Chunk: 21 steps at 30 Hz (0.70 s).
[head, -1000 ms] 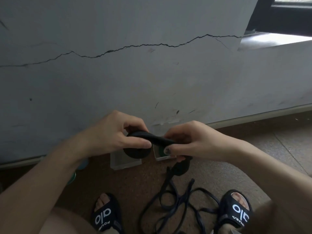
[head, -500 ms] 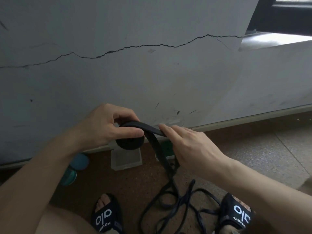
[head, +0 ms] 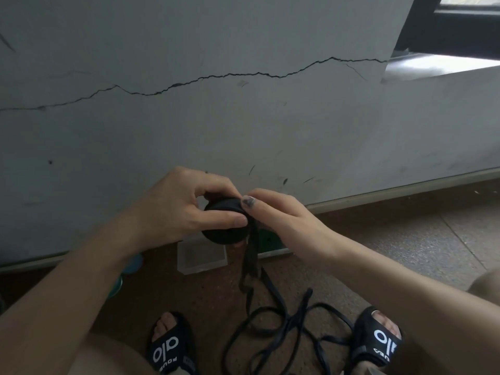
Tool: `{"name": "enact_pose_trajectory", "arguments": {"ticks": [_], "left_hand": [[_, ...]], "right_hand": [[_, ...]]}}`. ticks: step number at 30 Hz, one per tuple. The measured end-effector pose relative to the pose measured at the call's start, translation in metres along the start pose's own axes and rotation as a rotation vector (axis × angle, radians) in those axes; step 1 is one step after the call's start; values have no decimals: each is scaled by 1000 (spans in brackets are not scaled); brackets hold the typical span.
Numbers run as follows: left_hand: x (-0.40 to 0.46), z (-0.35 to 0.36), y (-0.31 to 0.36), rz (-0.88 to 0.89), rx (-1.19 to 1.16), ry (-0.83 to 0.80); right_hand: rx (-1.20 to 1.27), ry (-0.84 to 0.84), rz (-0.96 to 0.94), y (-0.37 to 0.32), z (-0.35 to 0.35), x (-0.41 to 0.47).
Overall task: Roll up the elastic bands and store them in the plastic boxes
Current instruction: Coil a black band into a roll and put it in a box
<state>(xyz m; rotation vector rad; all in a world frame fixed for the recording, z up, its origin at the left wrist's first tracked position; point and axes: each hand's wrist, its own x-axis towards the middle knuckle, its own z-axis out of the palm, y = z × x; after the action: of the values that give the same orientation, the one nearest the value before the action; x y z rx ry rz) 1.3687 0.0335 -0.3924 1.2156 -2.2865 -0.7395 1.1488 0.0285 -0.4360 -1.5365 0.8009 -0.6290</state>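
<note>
My left hand (head: 178,209) grips a thick black roll of elastic band (head: 224,234) between thumb and fingers, held in front of the wall. My right hand (head: 281,215) pinches the loose strand just where it leaves the roll. The unrolled black band (head: 273,318) hangs down from there and lies in tangled loops on the floor between my feet. A clear plastic box (head: 201,257) sits open on the floor under the roll, by the wall. A second box with something green inside (head: 266,243) stands to its right, partly hidden by my right hand.
A cracked grey wall (head: 243,117) stands close ahead, with a skirting strip along the brown speckled floor (head: 405,247). Teal round objects (head: 132,265) lie at the left behind my forearm. My feet wear black sandals (head: 170,347) at the bottom.
My right hand has come back up from the hanging strand to the roll, laying another turn on it. The roll has shifted slightly lower and right in my left hand.
</note>
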Motion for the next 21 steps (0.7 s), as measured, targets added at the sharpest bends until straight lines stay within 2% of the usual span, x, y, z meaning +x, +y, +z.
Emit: {"name": "enact_pose_trajectory", "arguments": {"ticks": [5, 9, 11, 15, 19, 21], "left_hand": [[-1, 2, 4, 39, 36, 39], [-2, 7, 3, 62, 22, 86], [-2, 8, 4, 77, 6, 120], [-2, 8, 4, 44, -40, 136], [1, 20, 4, 70, 116, 10], [3, 26, 3, 105, 137, 12]], "right_hand": [[73, -67, 62, 0, -5, 6], [434, -325, 227, 3, -8, 5], [512, -372, 185, 6, -9, 5], [440, -248, 150, 8, -14, 6], [128, -34, 238, 22, -9, 8], [125, -50, 276, 29, -5, 9]]}}
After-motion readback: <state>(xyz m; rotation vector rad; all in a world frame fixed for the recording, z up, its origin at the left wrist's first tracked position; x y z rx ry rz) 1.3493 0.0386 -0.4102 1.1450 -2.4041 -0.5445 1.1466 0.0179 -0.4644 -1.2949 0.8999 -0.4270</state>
